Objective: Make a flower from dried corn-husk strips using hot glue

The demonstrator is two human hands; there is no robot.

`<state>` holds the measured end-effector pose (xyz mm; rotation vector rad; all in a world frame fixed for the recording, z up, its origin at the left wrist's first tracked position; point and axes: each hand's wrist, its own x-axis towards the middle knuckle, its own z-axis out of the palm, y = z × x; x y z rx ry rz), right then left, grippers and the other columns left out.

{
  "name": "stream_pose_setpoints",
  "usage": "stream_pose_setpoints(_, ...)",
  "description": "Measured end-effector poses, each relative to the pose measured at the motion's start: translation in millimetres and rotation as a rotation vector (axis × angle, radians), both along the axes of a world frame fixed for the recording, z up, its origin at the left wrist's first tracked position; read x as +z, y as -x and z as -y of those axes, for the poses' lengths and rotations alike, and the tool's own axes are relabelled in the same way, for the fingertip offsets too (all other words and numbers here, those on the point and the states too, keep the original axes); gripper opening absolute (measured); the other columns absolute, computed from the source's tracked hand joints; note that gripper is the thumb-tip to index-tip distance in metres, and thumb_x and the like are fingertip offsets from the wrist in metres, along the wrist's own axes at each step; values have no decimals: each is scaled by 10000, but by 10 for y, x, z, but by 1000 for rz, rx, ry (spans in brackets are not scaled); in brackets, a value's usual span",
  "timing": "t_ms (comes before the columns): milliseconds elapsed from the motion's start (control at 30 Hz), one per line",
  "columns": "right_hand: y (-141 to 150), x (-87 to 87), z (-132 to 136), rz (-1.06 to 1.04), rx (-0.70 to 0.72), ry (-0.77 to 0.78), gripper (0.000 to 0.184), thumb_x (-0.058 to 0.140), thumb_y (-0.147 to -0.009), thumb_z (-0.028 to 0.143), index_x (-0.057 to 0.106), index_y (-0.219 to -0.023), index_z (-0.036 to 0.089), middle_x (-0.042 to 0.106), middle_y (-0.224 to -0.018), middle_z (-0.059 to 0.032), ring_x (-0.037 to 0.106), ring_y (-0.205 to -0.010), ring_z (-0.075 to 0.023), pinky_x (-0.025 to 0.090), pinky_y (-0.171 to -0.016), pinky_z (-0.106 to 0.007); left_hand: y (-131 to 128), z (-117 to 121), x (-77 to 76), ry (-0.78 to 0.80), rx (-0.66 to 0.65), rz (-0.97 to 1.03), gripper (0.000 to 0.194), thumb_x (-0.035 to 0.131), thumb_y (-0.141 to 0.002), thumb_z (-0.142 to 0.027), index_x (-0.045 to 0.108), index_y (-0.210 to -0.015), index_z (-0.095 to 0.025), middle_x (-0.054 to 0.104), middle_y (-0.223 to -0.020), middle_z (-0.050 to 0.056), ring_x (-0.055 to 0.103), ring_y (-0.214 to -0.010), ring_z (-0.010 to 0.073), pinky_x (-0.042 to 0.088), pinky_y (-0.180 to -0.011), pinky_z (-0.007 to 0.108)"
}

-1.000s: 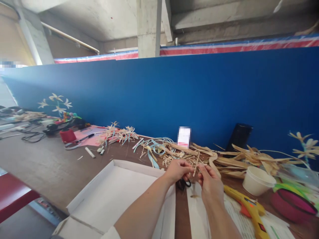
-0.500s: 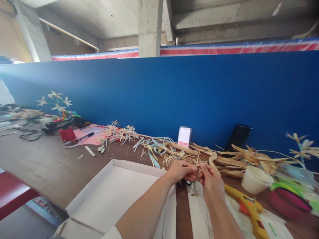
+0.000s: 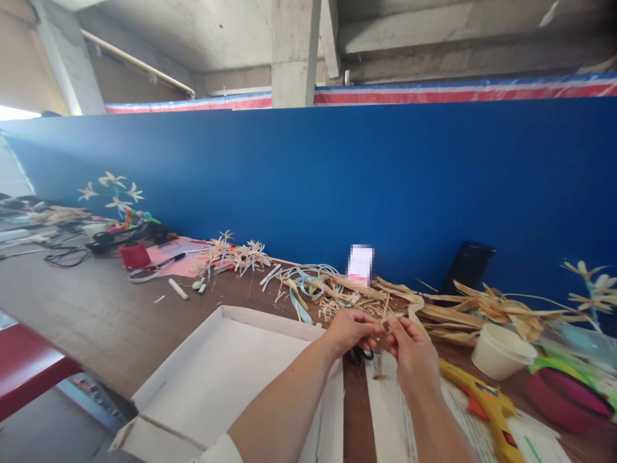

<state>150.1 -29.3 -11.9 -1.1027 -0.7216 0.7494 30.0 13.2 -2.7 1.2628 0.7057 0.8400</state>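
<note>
My left hand (image 3: 354, 331) and my right hand (image 3: 411, 341) meet above the table, fingertips pinched close together. Between them is a thin straw-coloured strip of dried plant husk (image 3: 385, 306), its upper end standing up past the fingers; the rest is hidden by them. Below the hands lie scissors with black handles (image 3: 357, 357), partly covered by my left hand. Just beyond, a heap of small pale husk cuttings (image 3: 344, 306) is spread out. A white paper strip (image 3: 380, 411) lies under my right forearm.
An open white box (image 3: 231, 360) sits under my left arm. To the right are a yellow glue gun (image 3: 494, 405), a white cup (image 3: 504, 352) and a magenta bowl (image 3: 562, 402). Long dried husks (image 3: 482, 308) and blue ribbon (image 3: 308, 283) lie along the blue partition (image 3: 270, 186).
Both hands stay pinched together in nearly the same place, with small finger movements around the strip. The whole view shifts slightly; the things on the table stay put.
</note>
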Motion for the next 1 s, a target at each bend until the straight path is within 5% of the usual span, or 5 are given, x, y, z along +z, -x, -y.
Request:
stream_pose_setpoints(300,22,48,28,-17,12,-31,377,747,-600,427,644,-811,132,493,-503,38,359,-422,-54,256,-357,-165,-3,-6,2,-18,33,9,253,737,-595,-315,650,-719,-112,538,-456,-34,469,-392,54,343,-362,151)
stream_pose_setpoints(600,24,73,41,-49,-34,-4,357,771,-573,384,654,-808,141,489,-485,37,359,-412,-60,247,-355,-177,-10,14,13,78,-48,117,352,762,-562,-371,636,-736,-91,632,-573,38,590,-483,103,504,-516,217)
stream_pose_setpoints(1000,57,150,72,-104,-16,-6,363,781,-521,372,656,-754,124,569,-582,7,398,-439,-58,247,-339,-165,5,12,33,46,-17,101,403,772,-534,-364,636,-818,-112,625,-617,16,573,-473,90,453,-451,186)
